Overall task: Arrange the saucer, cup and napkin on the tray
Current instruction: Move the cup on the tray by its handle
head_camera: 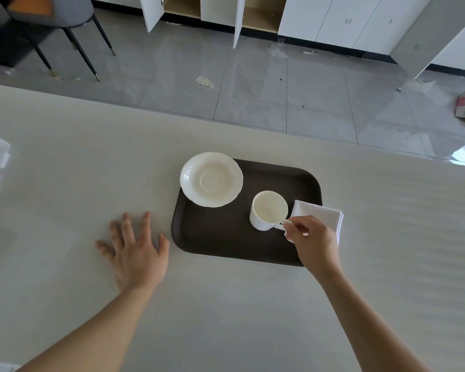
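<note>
One dark brown tray [215, 237], one white scalloped saucer [211, 179], one white cup [268, 210] and one folded white napkin [320, 214] sit on one pale table [65, 162]. Two bare hands show: left hand [136, 252], right hand [313, 241]. One grey chair [62, 12] stands on the floor beyond.

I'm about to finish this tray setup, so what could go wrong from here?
The saucer overhangs the tray's far left corner, so it could tip or slide off if the tray is lifted. The right hand pinches only the cup's handle; the cup may swing or knock the saucer. The napkin hangs over the right rim and could fall.
</note>
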`<move>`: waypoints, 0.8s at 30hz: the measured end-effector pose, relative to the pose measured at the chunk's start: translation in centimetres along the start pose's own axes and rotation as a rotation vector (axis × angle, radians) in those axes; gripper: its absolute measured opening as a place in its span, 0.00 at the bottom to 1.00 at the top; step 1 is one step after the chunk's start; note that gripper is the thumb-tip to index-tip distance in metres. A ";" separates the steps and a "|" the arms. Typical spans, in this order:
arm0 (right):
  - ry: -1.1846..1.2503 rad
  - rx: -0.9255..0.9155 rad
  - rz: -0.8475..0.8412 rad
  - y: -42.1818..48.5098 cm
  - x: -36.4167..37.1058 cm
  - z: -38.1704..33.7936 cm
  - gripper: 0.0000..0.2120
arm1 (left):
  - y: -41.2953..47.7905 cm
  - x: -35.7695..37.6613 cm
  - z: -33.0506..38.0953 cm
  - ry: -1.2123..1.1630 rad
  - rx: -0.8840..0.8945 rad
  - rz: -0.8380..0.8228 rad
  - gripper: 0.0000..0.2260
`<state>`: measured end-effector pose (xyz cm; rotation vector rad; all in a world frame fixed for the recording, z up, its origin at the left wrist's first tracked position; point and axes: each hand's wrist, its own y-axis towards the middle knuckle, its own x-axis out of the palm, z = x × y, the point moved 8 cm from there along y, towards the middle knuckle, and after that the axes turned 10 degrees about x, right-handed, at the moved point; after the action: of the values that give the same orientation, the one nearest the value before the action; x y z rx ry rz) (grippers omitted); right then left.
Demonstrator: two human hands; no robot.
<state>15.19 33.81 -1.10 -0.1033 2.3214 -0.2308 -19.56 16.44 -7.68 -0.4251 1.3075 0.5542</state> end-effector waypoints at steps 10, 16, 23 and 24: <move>0.025 0.087 0.105 0.8 1.2 -0.8 0.08 | 0.0 -0.2 0.1 -0.009 -0.003 -0.004 0.28; 0.064 0.112 0.176 0.8 1.6 -1.4 0.09 | -0.1 -0.4 0.2 -0.021 0.004 -0.001 0.28; 0.120 0.148 0.184 0.4 2.6 -2.3 0.11 | -0.1 -0.6 0.3 -0.016 0.005 -0.004 0.30; 0.123 0.153 0.177 0.5 2.9 -2.4 0.12 | -0.1 -0.6 0.3 -0.014 0.006 -0.003 0.30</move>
<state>11.46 34.17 -1.57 0.1974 2.4089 -0.3317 -19.34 16.42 -7.04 -0.4176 1.2942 0.5499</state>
